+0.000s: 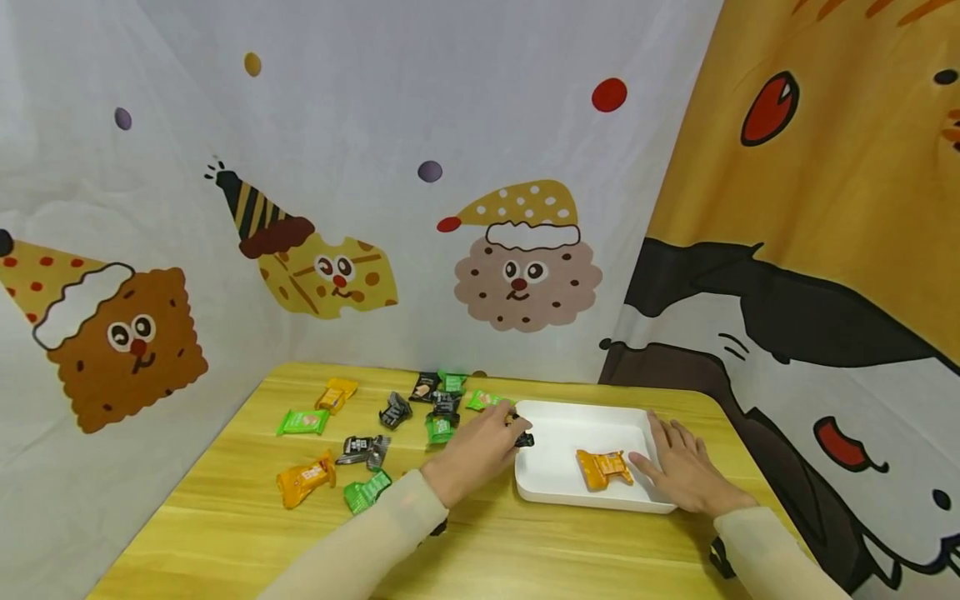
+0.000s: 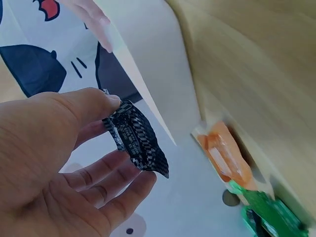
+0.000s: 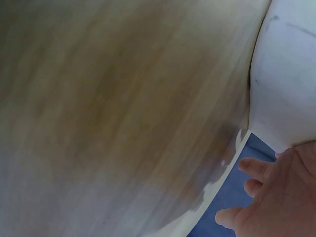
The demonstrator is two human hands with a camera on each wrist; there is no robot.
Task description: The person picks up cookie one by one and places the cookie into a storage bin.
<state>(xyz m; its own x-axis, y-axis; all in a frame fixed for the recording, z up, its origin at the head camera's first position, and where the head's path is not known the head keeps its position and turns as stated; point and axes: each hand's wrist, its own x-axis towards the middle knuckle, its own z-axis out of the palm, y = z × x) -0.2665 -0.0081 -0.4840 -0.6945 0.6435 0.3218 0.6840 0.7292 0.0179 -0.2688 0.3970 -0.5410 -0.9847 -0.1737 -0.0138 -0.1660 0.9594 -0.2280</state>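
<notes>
My left hand [image 1: 480, 450] pinches a black-wrapped candy [image 2: 136, 140] between thumb and fingers, at the left rim of a white tray [image 1: 555, 419]. The wrapper shows a checked pattern and small print in the left wrist view. On the tray's floor lies an orange-wrapped candy [image 1: 598, 469], toward the right side. My right hand [image 1: 688, 468] rests at the tray's right rim, fingers extended and the thumb reaching over the inside. In the right wrist view its fingers [image 3: 254, 168] are beside the white tray wall [image 3: 284, 79].
Left of the tray, wrapped candies lie scattered on the wooden table [image 1: 225, 492]: several green [image 1: 302, 422], several black [image 1: 394, 411] and a few orange ones [image 1: 306, 482]. Part of this group is hidden behind my left arm. A cartoon-printed cloth [image 1: 360, 108] hangs behind the table.
</notes>
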